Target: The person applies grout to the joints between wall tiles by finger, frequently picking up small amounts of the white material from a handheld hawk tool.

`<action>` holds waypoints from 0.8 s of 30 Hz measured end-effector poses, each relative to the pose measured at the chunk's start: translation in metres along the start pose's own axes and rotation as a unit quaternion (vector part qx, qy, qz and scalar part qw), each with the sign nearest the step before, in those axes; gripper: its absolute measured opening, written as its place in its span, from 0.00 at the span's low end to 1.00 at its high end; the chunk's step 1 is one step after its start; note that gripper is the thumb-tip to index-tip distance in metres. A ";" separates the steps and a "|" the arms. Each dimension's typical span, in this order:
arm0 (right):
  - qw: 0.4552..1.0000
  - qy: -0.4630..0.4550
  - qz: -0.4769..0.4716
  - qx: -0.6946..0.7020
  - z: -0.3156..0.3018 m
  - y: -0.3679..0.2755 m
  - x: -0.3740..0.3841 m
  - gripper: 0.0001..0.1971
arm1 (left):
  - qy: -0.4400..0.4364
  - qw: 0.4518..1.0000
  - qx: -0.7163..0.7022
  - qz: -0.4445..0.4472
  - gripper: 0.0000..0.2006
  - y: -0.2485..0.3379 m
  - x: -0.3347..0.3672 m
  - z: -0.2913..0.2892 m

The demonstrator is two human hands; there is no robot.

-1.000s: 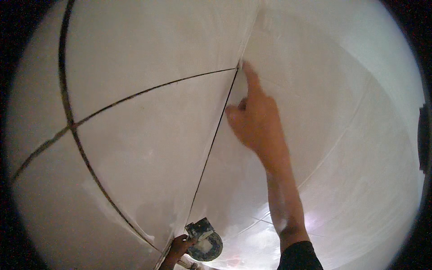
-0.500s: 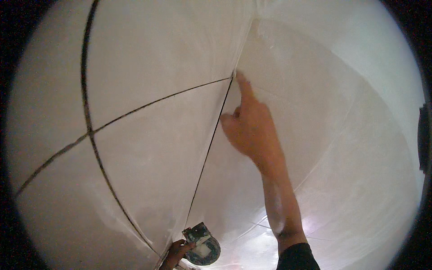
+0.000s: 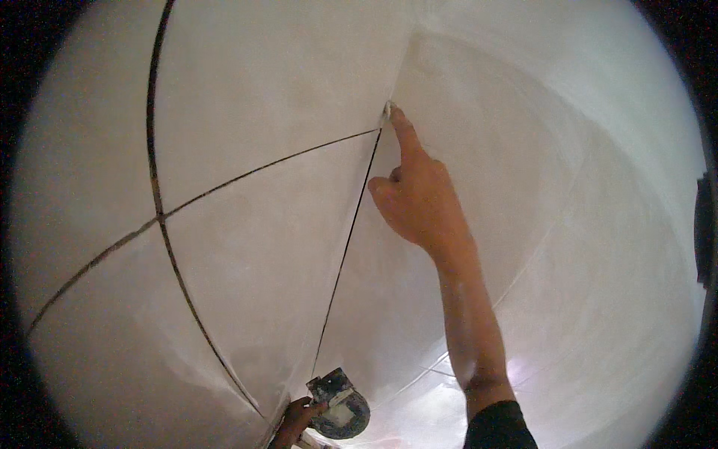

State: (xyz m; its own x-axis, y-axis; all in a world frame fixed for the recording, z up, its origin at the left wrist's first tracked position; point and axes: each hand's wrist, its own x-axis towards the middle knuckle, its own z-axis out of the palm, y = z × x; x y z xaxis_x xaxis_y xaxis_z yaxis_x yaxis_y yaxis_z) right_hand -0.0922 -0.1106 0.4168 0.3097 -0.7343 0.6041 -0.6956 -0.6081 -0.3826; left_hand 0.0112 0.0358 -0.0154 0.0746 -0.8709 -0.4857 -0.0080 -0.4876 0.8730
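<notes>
My right hand (image 3: pixel 419 198) reaches up over pale tiles, index finger stretched out and the other fingers curled. Its fingertip presses on a dab of whitish paste (image 3: pixel 387 111) at the seam between tiles, just above where two dark joints meet. One dark joint (image 3: pixel 348 243) runs down from there toward my left hand (image 3: pixel 297 417). Low in view, that hand grips a dark, smeared container (image 3: pixel 342 425), rounded at one end and squared at the other, with pale paste in it. Only part of the left hand shows.
Wide dark joints cross on the tiles (image 3: pixel 224 292) at left. Pale, filled-looking seams run over the tiles (image 3: pixel 508 172) at right. A bright, shiny patch (image 3: pixel 434 408) lies behind my right forearm. A dark object (image 3: pixel 703 230) stands at the right rim.
My right fingertip has moved slightly up along the seam. Whitish paste now shows at the top of the dark joint. My left hand still holds the container; the view has shifted a little.
</notes>
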 end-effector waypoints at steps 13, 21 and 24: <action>0.995 0.071 -0.064 -0.007 -0.001 0.001 -0.002 0.36 | -0.085 0.992 -0.096 0.013 0.28 -0.048 0.036 -0.013; 0.972 0.192 -0.137 -0.002 -0.032 -0.013 0.046 0.38 | -0.085 0.992 -0.097 0.004 0.29 -0.058 0.052 -0.006; 0.963 0.216 -0.159 -0.028 -0.011 -0.004 0.031 0.39 | -0.080 0.992 -0.101 -0.006 0.30 -0.076 0.067 -0.010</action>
State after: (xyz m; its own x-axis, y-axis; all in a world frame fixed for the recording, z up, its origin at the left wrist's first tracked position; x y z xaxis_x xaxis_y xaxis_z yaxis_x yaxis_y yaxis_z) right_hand -0.0868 -0.1272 0.4446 0.2233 -0.3126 0.9233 -0.6476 -0.7555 -0.0991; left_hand 0.0264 0.0152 -0.1143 -0.0847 -0.8721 -0.4820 0.1934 -0.4889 0.8506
